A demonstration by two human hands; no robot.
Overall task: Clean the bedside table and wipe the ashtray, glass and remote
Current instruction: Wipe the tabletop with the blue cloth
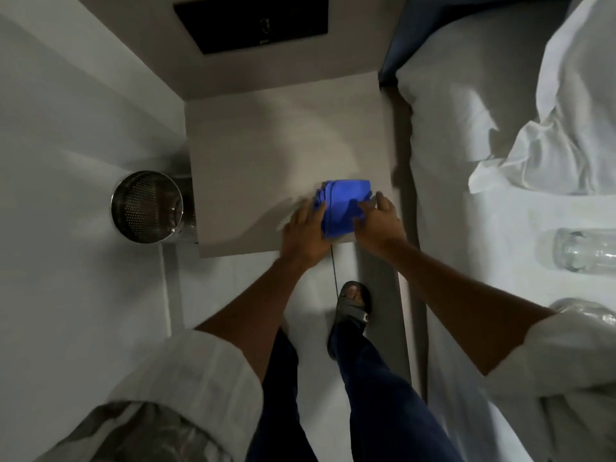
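A folded blue cloth (pixel 343 201) lies on the grey bedside table (pixel 266 168) near its front right corner. My left hand (pixel 305 233) grips the cloth's left side and my right hand (pixel 380 220) grips its right side, both pressing it on the tabletop. A clear glass (pixel 583 250) lies on its side on the white bed at the right. A second clear glass object (pixel 590 311) shows partly behind my right sleeve; I cannot tell what it is. The remote is not in view.
A perforated metal bin (pixel 148 206) stands on the floor left of the table. A black wall panel (pixel 253 21) sits above the table. The bed (pixel 500 161) with rumpled white pillows runs along the right. My sandalled foot (pixel 353 305) stands below the table's front edge.
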